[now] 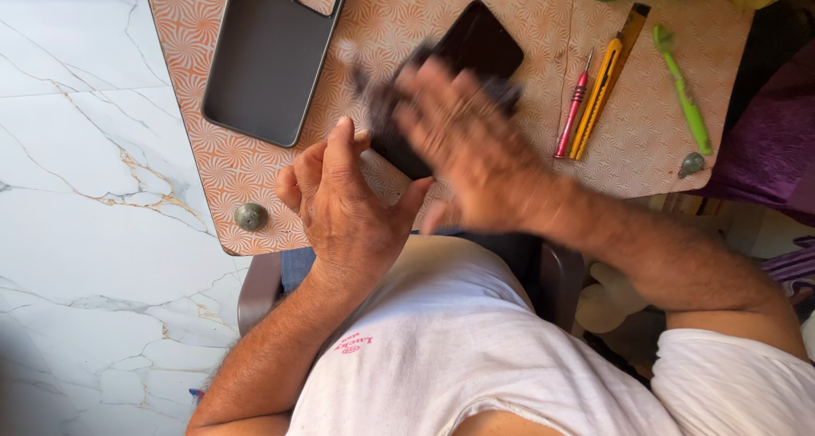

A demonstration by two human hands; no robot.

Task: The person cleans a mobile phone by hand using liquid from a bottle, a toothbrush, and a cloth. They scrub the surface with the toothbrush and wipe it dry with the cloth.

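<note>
Head view looks straight down on a small desk [255, 173] covered in an orange patterned sheet, with a marble floor [76, 190] to one side. A black phone [475, 45] lies near the middle of the desk, its long axis running diagonally from the person's body toward the far right corner. The right hand [463, 143] is blurred with motion and lies flat over the near half of the phone, fingers spread, pressing what looks like a dark cloth [382, 96] against it; whether the fingers pinch the cloth I cannot tell. The left hand [344, 202] sits just beside the phone's near corner, fingers loosely curled together, thumb touching or almost touching its edge. The right hand is therefore the one on top of the phone, the left steadying from the side. A grey phone case [267, 58] lies apart to the left. A pink screwdriver [575, 105], yellow utility knife [607, 84] and green tool [683, 92] lie to the right.
</note>
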